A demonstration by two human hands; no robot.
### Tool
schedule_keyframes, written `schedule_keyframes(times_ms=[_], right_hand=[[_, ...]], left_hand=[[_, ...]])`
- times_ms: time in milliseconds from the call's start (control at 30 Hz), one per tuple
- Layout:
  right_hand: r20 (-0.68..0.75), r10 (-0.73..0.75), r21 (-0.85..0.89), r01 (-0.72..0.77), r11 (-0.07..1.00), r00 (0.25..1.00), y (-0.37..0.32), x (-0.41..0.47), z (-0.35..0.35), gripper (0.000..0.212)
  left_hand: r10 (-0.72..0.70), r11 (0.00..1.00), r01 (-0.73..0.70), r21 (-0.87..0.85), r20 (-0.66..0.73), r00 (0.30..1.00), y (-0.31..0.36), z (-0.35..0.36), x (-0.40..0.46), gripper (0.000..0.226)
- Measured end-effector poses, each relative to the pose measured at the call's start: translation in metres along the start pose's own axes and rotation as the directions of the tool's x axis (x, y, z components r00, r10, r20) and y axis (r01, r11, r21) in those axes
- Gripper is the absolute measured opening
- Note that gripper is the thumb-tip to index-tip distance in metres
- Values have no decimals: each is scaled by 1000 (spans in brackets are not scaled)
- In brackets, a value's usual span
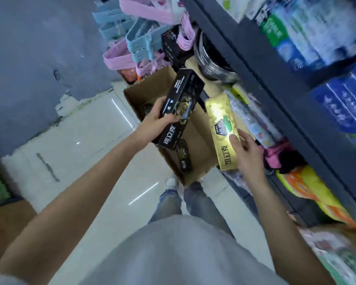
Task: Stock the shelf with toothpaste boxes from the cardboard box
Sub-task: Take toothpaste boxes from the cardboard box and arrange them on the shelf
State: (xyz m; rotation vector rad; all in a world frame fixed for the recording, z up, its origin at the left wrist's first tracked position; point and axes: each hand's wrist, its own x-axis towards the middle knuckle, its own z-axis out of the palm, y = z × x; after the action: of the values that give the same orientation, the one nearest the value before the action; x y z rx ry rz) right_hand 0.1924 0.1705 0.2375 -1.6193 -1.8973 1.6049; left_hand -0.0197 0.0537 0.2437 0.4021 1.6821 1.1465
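You have a toothpaste box in each hand, both lifted above the open cardboard box (195, 145) on the floor. Your left hand (152, 122) wraps its fingers (169, 119) around the middle of the black toothpaste box (181, 105); your right hand (247, 153) holds the gold toothpaste box (220, 128) near its lower end, thumb on the printed face and the other fingers behind it. These look like light, stiff cartons with glossy sides, so they should carry easily but may slide under a loose pinch, and a hard squeeze could dent a panel. A hold across the narrow width near the middle, as on the black one, seems steadier than the end hold on the gold one, which leaves the long end free to swing.

At least one more black carton (184, 159) lies in the cardboard box. To your right, the dark shelf edge (275, 95) runs close beside the gold box, and the blue packs (345, 103) already fill that level tightly. Bring each carton in end-first and square to the edge. The floor to your left is open; hangers (132, 42) crowd beyond the cardboard box.
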Motion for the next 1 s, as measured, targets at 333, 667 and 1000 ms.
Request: schedule_keyframes(times_ms=[333,667,1000], right_hand=[[-345,182,497,14,868,921,32,-109,-100,6],[-529,165,604,233,762,832,117,-161,-236,67],[-598,93,229,58,972,796,168,-189,-417,35]], left_hand=[[120,988,-132,75,138,983,38,97,-49,47],[136,966,-199,165,330,934,39,266,-78,46],[184,982,-187,-12,241,953,29,453,-113,43]])
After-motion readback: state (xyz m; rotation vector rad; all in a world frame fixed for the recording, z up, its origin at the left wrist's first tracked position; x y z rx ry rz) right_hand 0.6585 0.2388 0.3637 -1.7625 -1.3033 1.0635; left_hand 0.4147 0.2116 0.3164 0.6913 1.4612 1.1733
